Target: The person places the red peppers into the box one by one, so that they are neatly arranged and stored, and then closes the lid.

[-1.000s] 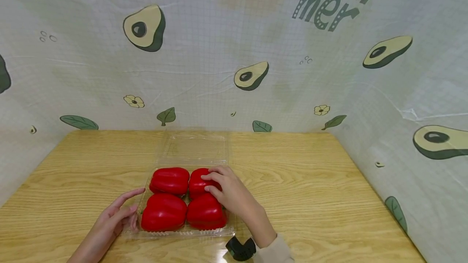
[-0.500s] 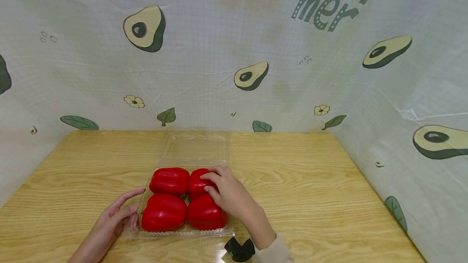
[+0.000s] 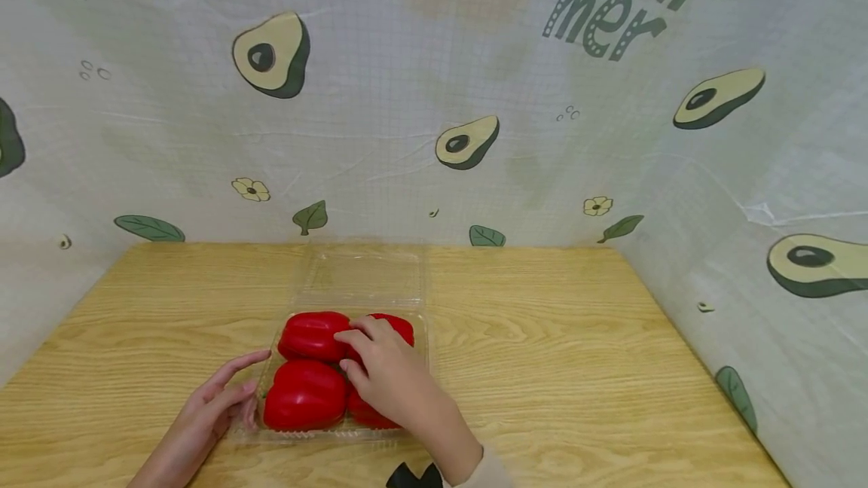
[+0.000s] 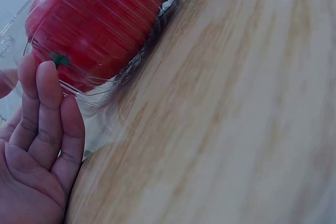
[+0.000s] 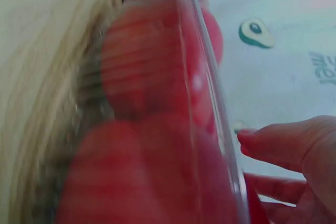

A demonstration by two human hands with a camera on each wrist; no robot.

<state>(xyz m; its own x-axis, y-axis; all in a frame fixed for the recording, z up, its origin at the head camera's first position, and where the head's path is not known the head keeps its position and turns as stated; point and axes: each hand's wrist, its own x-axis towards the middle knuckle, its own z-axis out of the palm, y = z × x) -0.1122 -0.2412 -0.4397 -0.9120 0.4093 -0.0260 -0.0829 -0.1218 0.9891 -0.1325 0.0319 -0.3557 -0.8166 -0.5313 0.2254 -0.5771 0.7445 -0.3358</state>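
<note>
Several red bell peppers [image 3: 305,395] fill a clear plastic clamshell container [image 3: 267,435], two in front and two behind. At its left side my left hand [image 3: 210,405] rests extended fingers against the wall. In the left wrist view, the fingertips [image 4: 48,85] touch the clear plastic near a green pepper stem [image 4: 60,60]. My right hand [image 3: 389,371] lies over the right-hand peppers with fingers spread and slightly bent, fingertips near the back left pepper [image 3: 313,336]. It partly hides the back right pepper [image 3: 400,328] and the front right one [image 3: 369,413].
Behind the peppers, the container's clear lid [image 3: 362,277] lies open on the wood-grain table [image 3: 556,367]. A black device [image 3: 414,477] sits by the right wrist. Avocado-printed cloth [image 3: 380,81] hangs behind and beside the table.
My right hand has moved left from the back right pepper, uncovering that pepper's right end and covering more of the front right one. The left hand stays at the container's side.
</note>
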